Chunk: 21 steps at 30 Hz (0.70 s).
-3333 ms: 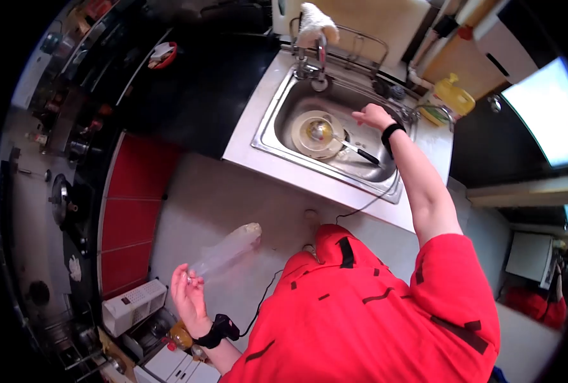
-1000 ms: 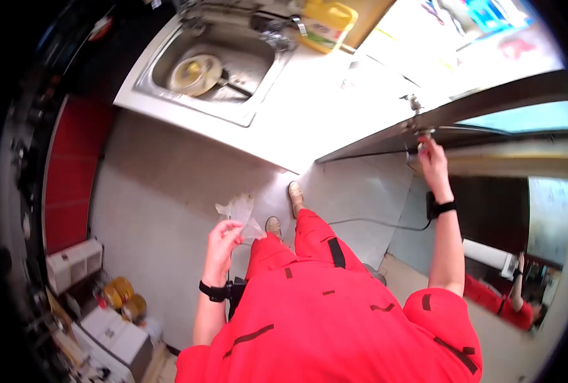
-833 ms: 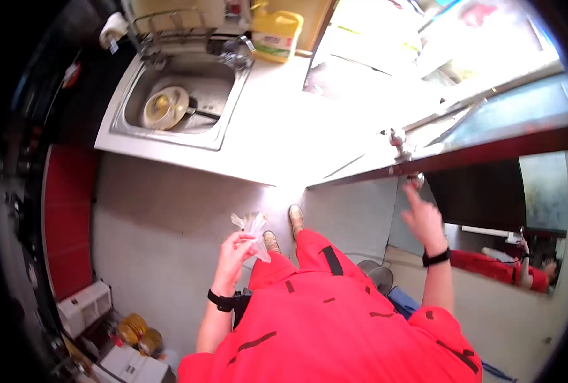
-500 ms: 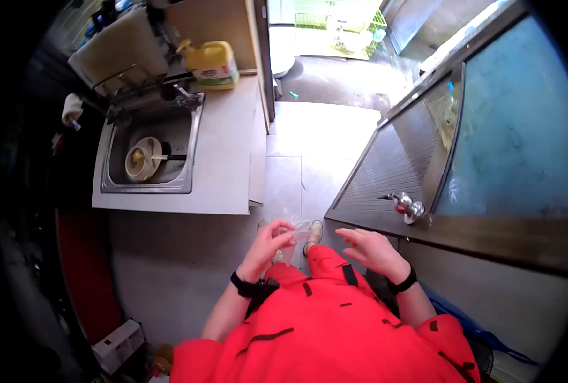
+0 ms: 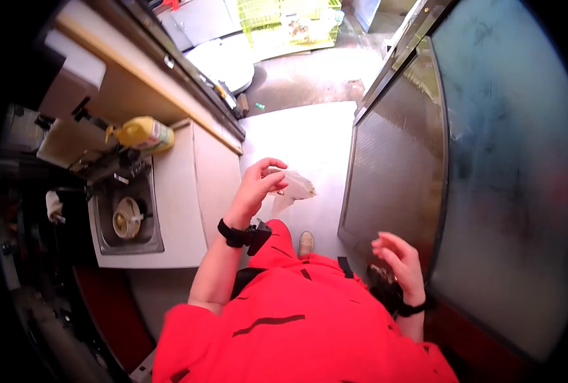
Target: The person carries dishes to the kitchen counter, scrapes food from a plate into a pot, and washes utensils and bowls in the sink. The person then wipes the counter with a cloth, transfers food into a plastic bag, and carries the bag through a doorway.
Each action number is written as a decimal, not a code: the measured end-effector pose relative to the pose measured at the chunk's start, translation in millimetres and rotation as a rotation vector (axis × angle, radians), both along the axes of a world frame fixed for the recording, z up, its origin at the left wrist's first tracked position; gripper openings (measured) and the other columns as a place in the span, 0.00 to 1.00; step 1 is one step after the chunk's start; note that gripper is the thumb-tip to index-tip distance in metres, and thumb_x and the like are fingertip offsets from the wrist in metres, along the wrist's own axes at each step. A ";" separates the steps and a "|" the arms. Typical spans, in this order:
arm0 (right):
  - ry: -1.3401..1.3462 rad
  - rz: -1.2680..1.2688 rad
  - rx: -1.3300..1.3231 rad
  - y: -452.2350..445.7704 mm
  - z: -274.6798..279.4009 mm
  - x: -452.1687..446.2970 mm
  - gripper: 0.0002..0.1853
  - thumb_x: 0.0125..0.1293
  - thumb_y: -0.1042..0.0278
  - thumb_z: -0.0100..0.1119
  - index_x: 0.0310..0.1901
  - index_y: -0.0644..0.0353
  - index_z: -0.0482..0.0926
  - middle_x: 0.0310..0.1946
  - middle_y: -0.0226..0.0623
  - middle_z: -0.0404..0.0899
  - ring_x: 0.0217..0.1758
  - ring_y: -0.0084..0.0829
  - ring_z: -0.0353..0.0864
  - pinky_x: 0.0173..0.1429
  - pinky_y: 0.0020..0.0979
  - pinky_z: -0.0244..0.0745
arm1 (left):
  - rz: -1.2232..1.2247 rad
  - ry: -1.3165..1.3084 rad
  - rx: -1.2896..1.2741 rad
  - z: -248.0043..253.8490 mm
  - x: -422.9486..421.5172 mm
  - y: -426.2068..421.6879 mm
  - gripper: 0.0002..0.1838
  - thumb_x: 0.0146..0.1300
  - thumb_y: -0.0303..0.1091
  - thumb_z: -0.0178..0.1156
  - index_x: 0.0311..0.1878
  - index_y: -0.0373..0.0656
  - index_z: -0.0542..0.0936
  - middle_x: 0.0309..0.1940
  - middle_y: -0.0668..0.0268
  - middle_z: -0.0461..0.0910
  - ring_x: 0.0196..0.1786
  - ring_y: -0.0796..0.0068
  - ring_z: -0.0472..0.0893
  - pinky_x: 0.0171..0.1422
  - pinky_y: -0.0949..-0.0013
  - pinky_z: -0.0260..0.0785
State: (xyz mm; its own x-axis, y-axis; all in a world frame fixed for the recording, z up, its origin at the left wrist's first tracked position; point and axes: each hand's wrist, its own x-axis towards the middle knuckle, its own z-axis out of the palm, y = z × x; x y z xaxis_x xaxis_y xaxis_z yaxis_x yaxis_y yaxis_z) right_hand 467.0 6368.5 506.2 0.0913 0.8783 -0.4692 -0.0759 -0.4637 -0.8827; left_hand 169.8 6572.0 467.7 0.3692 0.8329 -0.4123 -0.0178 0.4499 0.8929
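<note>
My left hand [image 5: 258,188], raised in front of my body, pinches a crumpled clear plastic bag [image 5: 295,189] that hangs over the pale floor. Some small yellowish bits show at the bag's far end. Lower right, my right hand [image 5: 401,262] has its fingers apart and holds nothing. It is beside the door handle [image 5: 381,278], which is partly behind it. The door [image 5: 396,172] stands swung open along my right side.
At left, a metal sink [image 5: 151,236] holds a bowl and plate [image 5: 127,218]; a yellow pump bottle [image 5: 145,135] is on the counter [image 5: 180,191]. Beyond the doorway are a green wire crate [image 5: 261,22] and a round white object [image 5: 226,64]. A small green item [image 5: 260,106] lies outside.
The view has turned and advanced toward the open doorway. My right hand was at the door handle earlier and is now apart from it. The door has opened; my left hand still carries the bag.
</note>
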 end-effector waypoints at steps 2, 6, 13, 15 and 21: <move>0.050 -0.082 -0.042 3.6 -1.4 31.2 0.17 0.63 0.78 0.53 0.55 0.67 0.72 0.43 0.36 0.79 0.44 0.22 0.77 0.50 0.24 0.72 | -0.033 0.033 0.032 1.7 22.3 51.1 0.13 0.59 0.31 0.57 0.47 0.38 0.74 0.36 0.63 0.78 0.37 0.79 0.79 0.43 0.77 0.71; -0.099 -0.060 -0.086 51.2 19.9 42.0 0.19 0.61 0.80 0.52 0.55 0.67 0.72 0.44 0.36 0.79 0.46 0.24 0.77 0.53 0.25 0.71 | -0.101 0.042 0.040 -1.9 61.2 158.6 0.16 0.59 0.34 0.60 0.48 0.38 0.74 0.36 0.64 0.77 0.39 0.78 0.79 0.49 0.75 0.71; 0.020 0.006 -0.133 304.2 -9.9 26.2 0.18 0.63 0.78 0.52 0.55 0.69 0.71 0.46 0.39 0.78 0.48 0.26 0.78 0.55 0.26 0.71 | -0.229 0.046 0.090 -33.9 107.9 385.3 0.14 0.59 0.34 0.58 0.47 0.39 0.74 0.37 0.65 0.77 0.39 0.78 0.78 0.48 0.76 0.68; 0.010 -0.030 -0.098 388.7 -18.7 35.4 0.18 0.63 0.76 0.55 0.55 0.68 0.72 0.44 0.38 0.79 0.46 0.25 0.78 0.54 0.25 0.71 | -0.272 0.117 0.104 -46.2 117.1 448.4 0.13 0.58 0.33 0.58 0.46 0.38 0.74 0.33 0.66 0.78 0.37 0.80 0.76 0.45 0.77 0.67; -0.139 -0.113 0.124 611.3 -61.3 103.2 0.16 0.63 0.76 0.55 0.52 0.68 0.74 0.41 0.35 0.80 0.44 0.20 0.77 0.50 0.24 0.72 | -0.339 0.235 0.202 -64.8 159.9 623.5 0.12 0.58 0.31 0.59 0.45 0.39 0.76 0.30 0.68 0.78 0.36 0.82 0.75 0.41 0.79 0.64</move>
State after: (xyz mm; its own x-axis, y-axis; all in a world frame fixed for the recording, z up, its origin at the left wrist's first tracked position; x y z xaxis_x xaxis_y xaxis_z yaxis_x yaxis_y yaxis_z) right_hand 570.2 6979.7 444.9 0.2483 0.9093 -0.3340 0.0049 -0.3460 -0.9382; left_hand 329.7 7195.6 402.9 0.5507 0.7536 -0.3591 0.3137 0.2118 0.9256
